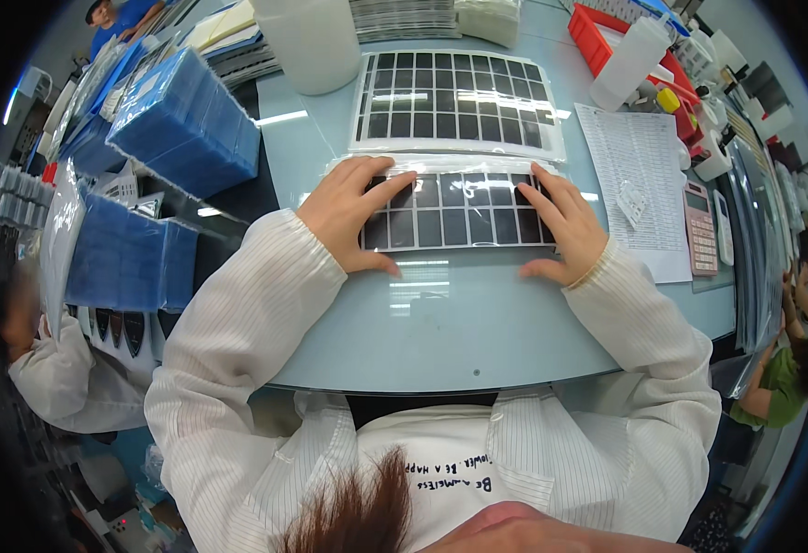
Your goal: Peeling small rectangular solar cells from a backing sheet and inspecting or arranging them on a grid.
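A glossy sheet of black rectangular stickers (456,221) lies in front of me on the glass-topped table (358,341). My left hand (353,207) rests on its left end, fingers spread. At the opposite end, my right hand (565,221) lies with fingers apart on the sheet's edge. Both thumbs point inward near the sheet's front edge. Just beyond it is a stack of similar black sticker sheets (456,101) with clear glossy film over them. The far edge of the nearer sheet meets this stack.
Blue film-wrapped stacks (187,124) stand at the left. A white plastic container (310,41) is at the back. To the right are a printed paper list (634,184), a pink calculator (700,229), a squeeze bottle (630,64) and a red tray (597,37). Other people sit at both sides.
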`<state>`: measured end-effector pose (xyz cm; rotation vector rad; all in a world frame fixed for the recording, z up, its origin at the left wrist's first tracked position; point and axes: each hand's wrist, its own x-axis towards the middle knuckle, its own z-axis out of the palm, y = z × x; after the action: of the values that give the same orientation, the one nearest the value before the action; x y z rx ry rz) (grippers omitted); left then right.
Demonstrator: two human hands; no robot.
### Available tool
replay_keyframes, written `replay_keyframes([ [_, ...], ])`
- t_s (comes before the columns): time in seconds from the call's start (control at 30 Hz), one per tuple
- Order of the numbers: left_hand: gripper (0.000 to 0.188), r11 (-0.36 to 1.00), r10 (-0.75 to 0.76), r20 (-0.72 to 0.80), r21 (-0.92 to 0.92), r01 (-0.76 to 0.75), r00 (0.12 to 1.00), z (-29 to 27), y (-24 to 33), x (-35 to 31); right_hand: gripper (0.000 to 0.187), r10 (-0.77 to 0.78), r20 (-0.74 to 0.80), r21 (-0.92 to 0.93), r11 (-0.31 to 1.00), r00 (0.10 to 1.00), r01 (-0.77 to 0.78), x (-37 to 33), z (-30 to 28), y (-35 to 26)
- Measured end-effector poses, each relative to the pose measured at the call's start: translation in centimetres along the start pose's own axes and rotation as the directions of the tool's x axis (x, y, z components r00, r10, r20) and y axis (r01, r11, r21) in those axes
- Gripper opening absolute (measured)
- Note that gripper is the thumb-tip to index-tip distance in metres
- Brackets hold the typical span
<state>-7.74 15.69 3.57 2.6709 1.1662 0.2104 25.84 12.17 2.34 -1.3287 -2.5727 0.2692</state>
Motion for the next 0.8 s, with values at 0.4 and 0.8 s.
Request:
replay_keyframes([
  [0.4,0.112,0.998,0.038,0.021,-0.053,-0.037,0.999,0.1,-1.7,0.8,0.093,0.054,-0.013,0.147,0.988,0.998,-0.051,0.5,-0.4,1.3],
  [0.8,0.043,0.938,-0.187,-0.181,-0.324,0.121,0.966,-0.5,-5.9,3.5,0.047,0.534,-0.106,0.261,0.829,0.839,-0.495,6.1,-5.1,8.6],
])
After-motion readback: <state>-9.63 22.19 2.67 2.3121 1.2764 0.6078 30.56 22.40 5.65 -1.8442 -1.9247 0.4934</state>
